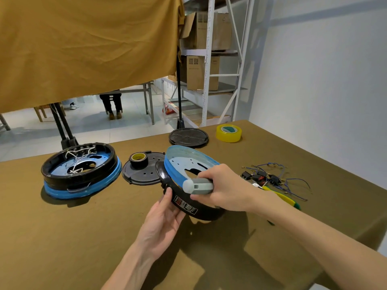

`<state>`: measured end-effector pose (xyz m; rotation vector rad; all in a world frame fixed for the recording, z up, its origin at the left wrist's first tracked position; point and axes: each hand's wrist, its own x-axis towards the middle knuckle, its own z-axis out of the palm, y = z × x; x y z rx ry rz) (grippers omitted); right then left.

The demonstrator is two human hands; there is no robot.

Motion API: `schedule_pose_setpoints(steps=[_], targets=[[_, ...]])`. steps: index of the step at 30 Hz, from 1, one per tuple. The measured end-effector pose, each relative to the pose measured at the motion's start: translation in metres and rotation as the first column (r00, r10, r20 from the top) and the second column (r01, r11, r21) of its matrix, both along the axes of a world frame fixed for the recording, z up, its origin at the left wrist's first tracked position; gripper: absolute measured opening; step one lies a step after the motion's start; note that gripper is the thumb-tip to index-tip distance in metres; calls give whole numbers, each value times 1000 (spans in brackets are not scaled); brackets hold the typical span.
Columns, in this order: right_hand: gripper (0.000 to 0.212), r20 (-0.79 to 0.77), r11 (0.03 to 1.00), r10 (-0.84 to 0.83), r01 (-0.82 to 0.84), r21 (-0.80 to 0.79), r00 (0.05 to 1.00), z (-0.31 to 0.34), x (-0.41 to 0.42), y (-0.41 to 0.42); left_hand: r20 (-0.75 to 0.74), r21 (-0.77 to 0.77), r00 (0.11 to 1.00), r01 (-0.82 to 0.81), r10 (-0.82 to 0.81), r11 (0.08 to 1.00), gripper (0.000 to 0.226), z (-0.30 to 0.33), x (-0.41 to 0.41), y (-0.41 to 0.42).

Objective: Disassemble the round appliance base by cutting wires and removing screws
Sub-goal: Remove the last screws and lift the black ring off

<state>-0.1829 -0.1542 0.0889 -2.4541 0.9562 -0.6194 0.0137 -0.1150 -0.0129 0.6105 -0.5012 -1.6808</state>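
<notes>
Resting on the table [83, 237] at the left is a second round base [80, 171], while the left hand [165, 222] grips the tilted round appliance base [188, 183] by its black rim, and the right hand [225, 188] holds a grey tool handle [198, 186] inside it.

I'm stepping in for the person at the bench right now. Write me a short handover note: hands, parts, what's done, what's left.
Left hand holds the tilted round base by its black rim, lifted off the table.
Right hand grips a grey-handled tool inside the base.
Done: this base shows no wiring inside; cut wires and switches lie to the right, a black cover plate to the left.
Left: whatever still holds this base together; the second base, far left, still has its white wires.
</notes>
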Motion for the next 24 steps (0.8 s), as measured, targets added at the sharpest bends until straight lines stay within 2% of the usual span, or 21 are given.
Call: schedule_pose_setpoints(steps=[7,10,13,17,20,24], targets=[[15,-95,984,73,-88,-156,993,8,10,-3,-110,51,994,21,-15,998,43,-1,1,-3],[18,-70,984,103,-112,-139,992,-2,6,-3,-111,93,994,9,1,996,41,-3,4,-1],[9,-170,994,32,-49,-97,985,-19,-19,-7,-182,167,980,-44,75,985,37,-5,23,-3],[4,-200,992,0,-25,-122,980,-37,-34,-4,-216,240,976,16,37,971,34,-4,32,-6],[3,-275,985,-64,16,-172,959,-35,-40,-17,-222,274,973,4,59,962,42,-6,24,-8],[17,-343,985,-97,41,-167,934,-35,-50,-31,-204,246,975,-37,89,969,67,-7,28,-10]])
